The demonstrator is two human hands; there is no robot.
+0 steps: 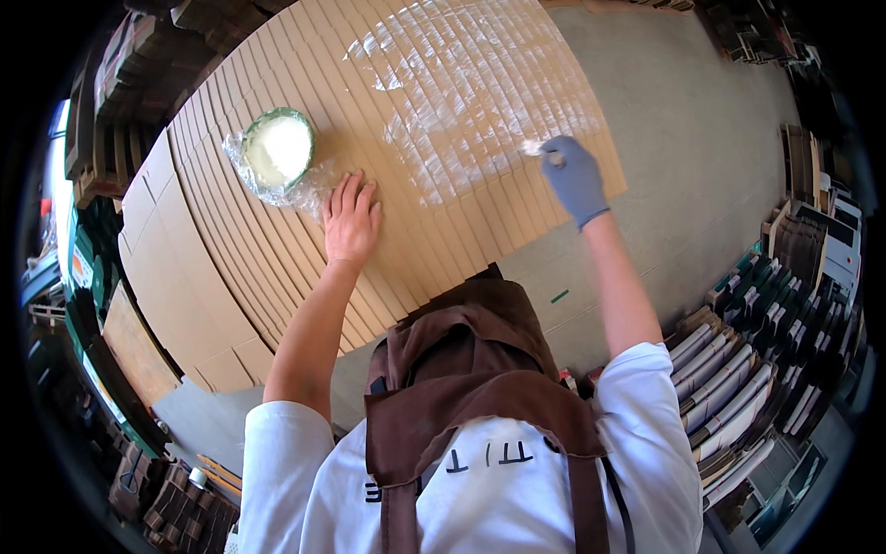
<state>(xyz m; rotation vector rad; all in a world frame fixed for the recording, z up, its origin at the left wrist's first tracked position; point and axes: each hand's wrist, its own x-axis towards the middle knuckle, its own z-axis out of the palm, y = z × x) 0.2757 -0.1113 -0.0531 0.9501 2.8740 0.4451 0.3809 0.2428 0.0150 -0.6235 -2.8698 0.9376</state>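
Overlapping brown cardboard sheets [355, 111] lie fanned out in narrow strips before me. A wet, whitish paste [461, 102] streaks their right part. My right hand [574, 180], in a grey glove, is closed over the right edge of the sheets. From its fingers pokes a small white, paste-covered tip [532, 148]; the glove hides the rest. Bare and palm down, my left hand [352, 222] rests on the strips with its fingers a little apart. Just beyond it stands a round green-rimmed tub [279, 148] of white paste, with crumpled clear plastic film [242, 171] around it.
Grey floor [683, 102] shows to the right of the cardboard. Stacks of dark and white flat pieces [738, 369] stand at the lower right. Brown stacked cardboard [138, 74] rises at the upper left. A brown apron [461, 342] hangs between me and the sheets.
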